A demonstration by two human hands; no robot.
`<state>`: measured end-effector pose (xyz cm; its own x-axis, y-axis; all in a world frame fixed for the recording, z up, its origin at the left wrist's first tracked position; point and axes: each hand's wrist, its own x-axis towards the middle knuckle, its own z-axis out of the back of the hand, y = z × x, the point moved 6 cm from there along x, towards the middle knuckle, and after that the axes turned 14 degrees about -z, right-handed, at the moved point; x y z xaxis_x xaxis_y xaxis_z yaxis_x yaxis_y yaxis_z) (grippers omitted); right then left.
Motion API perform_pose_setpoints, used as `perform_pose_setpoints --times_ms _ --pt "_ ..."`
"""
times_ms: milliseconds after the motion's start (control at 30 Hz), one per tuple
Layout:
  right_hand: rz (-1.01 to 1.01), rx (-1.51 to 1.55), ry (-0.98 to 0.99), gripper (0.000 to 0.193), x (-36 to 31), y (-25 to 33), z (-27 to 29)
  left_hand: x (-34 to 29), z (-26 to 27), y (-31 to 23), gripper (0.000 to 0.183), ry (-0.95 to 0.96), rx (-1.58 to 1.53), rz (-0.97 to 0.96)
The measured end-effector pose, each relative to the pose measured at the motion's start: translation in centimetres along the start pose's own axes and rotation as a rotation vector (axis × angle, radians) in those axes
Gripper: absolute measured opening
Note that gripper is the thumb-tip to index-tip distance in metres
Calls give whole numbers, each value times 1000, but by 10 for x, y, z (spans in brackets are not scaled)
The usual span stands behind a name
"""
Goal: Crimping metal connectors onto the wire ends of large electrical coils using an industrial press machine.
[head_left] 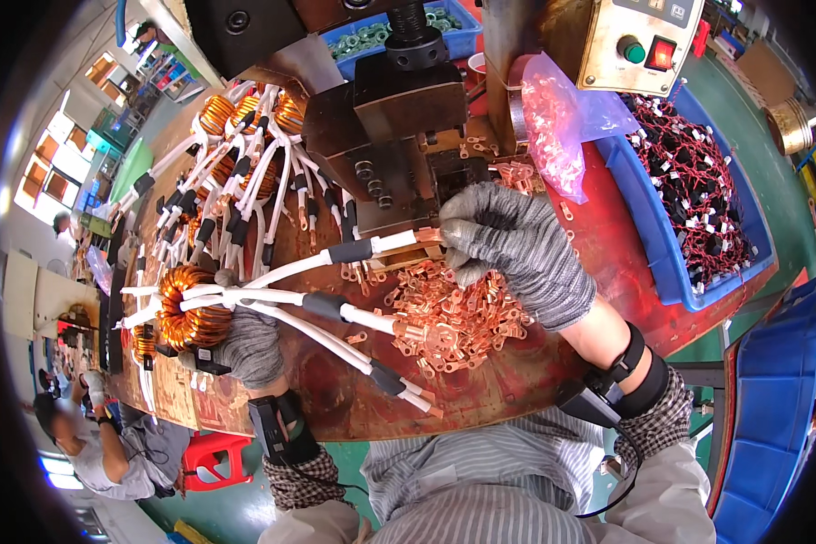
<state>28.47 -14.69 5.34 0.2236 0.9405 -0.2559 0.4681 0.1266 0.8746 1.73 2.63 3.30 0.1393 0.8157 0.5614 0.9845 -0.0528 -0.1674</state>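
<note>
My left hand (252,352), in a grey knit glove, is closed round a copper-wound toroidal coil (190,313) and its white sleeved leads; part of its fingers is hidden behind them. Several leads fan out to the right, with black bands on them. My right hand (521,254), gloved too, pinches a copper terminal lug (427,235) at the end of the upper lead (322,259), just in front of the dark metal press (376,150). A loose pile of copper lugs (480,317) lies below that hand. The lower lead (331,343) ends over the worn red tabletop.
More coils with white leads (254,172) are heaped at the left. A bag of lugs (553,131) leans beside the press, under a control box (639,45). At the right is a blue bin (621,181) of red-and-black wired parts. Another person (100,449) works at far left.
</note>
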Motion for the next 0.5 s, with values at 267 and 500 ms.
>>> perform_pose_setpoints --times_ms 267,500 --pt "72 -50 -94 18 9 11 17 0 -19 28 81 19 -178 171" --pt "78 -27 -108 17 21 16 14 2 -2 17 84 -57 -172 169"
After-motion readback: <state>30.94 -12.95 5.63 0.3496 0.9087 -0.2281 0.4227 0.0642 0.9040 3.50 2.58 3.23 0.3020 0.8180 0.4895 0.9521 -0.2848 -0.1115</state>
